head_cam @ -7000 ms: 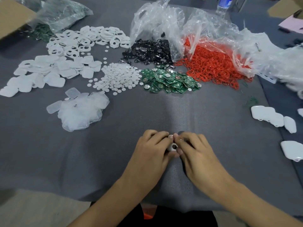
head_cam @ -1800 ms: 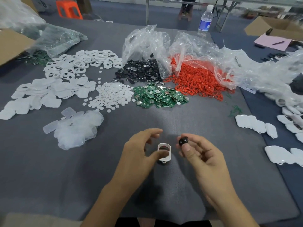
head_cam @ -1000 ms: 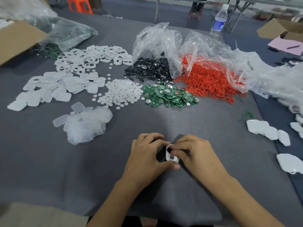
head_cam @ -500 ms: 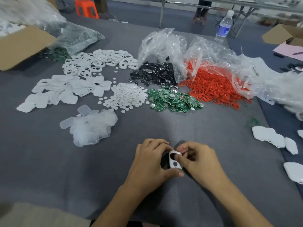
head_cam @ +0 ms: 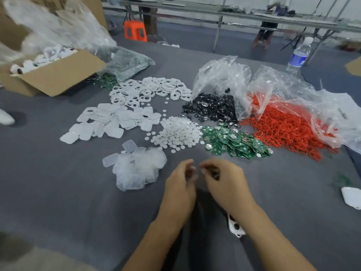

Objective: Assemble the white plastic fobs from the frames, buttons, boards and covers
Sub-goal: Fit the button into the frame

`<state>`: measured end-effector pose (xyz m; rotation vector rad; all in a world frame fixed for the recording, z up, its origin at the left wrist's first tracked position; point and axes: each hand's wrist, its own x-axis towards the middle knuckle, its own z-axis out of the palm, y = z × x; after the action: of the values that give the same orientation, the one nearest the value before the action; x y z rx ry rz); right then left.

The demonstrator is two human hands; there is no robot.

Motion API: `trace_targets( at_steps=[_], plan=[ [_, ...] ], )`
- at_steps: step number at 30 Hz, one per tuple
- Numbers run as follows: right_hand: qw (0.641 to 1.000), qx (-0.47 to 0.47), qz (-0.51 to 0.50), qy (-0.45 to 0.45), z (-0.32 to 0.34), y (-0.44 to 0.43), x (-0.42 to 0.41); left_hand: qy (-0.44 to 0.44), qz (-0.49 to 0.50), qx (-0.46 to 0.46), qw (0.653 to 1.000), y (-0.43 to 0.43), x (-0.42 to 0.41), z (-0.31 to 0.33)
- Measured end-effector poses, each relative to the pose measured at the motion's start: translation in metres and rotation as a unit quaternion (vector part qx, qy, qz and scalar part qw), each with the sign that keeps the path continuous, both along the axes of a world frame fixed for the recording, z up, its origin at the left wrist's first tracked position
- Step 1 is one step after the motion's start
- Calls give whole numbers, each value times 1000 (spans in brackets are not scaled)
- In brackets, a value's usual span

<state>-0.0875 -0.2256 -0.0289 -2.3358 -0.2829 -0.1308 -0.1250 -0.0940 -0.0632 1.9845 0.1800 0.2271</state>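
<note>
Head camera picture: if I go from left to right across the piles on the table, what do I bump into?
Cardboard box → white covers → little white discs → green boards → red rings.

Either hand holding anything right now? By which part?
Cannot tell: left hand and right hand are motion-blurred, fingers curled, nothing clearly between them. The white fob lies unheld on the cloth beside the right forearm.

fob (head_cam: 235, 226): no longer held between the two grips; now lies on the table (head_cam: 78, 192), just beside the right forearm.
left grip (head_cam: 181, 184): let go, moved forward, fingers loosely curled, blurred.
right grip (head_cam: 224, 180): likewise released and moved forward.
</note>
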Motion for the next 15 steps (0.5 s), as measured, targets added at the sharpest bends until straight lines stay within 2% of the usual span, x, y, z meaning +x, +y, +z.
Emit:
trace_targets(
  at_steps=[2,4,7,10,15],
  plan=[
    [999,-20,29,-17,-5,34,27,20,86,19,996,14,20,0],
    [998,-34,56,-15,-9,62,49,21,132,46,990,24,36,-3],
    [995,-64,73,-12,-19,84,67,-12,151,92,984,30,47,-9],
    [994,-74,76,-11,-23,85,69,-41,178,85,979,33,51,-14],
    [984,-149,94,-37,-21,88,64,-77,176,84,978,35,50,-15]
  ],
)
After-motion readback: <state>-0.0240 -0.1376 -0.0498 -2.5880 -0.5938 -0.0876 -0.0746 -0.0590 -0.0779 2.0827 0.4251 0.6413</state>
